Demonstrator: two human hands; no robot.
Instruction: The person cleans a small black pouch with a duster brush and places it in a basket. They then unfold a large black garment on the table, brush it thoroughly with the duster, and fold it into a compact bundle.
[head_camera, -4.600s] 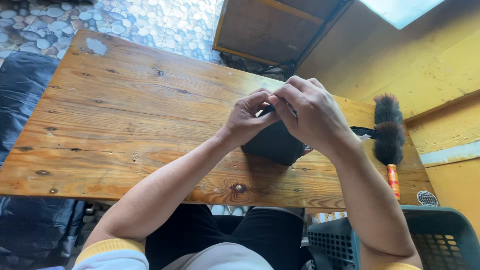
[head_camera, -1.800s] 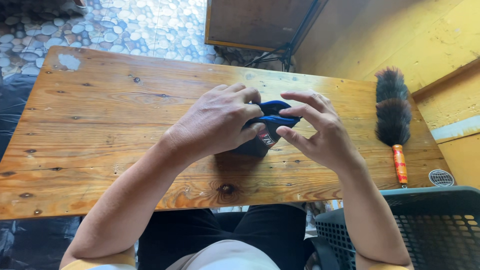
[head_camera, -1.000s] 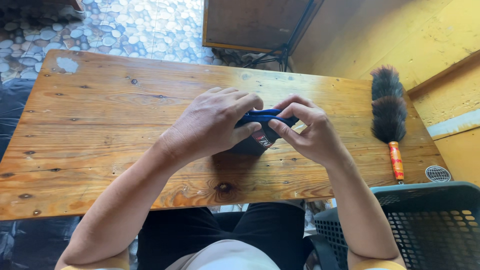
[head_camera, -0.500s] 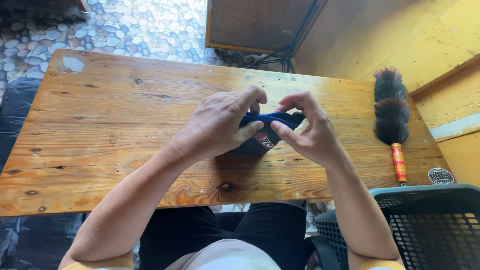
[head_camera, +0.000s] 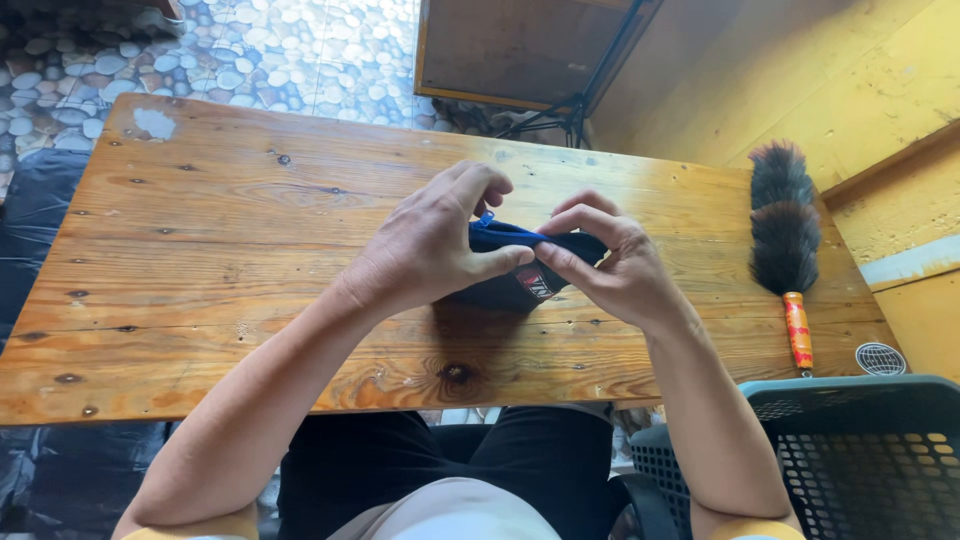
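Head view: a dark blue cloth (head_camera: 505, 270) is held just above the middle of the wooden table (head_camera: 200, 260), pinched between both hands. The left hand (head_camera: 435, 245) is closed over it from the nine o'clock side, thumb underneath and fingertips curled on its top edge; the right hand (head_camera: 610, 265) is narrowed to a pinch on the three o'clock end. Most of the cloth is hidden by the hands, so its exact shape cannot be told. For tidy handling, the top edge is best kept taut between the two pinches and the fabric kept low over the boards. Wide bare wood is left toward nine o'clock. At three o'clock a feather duster (head_camera: 785, 235) lies near the table's edge, well apart from the hands, and a dark basket (head_camera: 860, 450) stands at five o'clock beyond the near edge.
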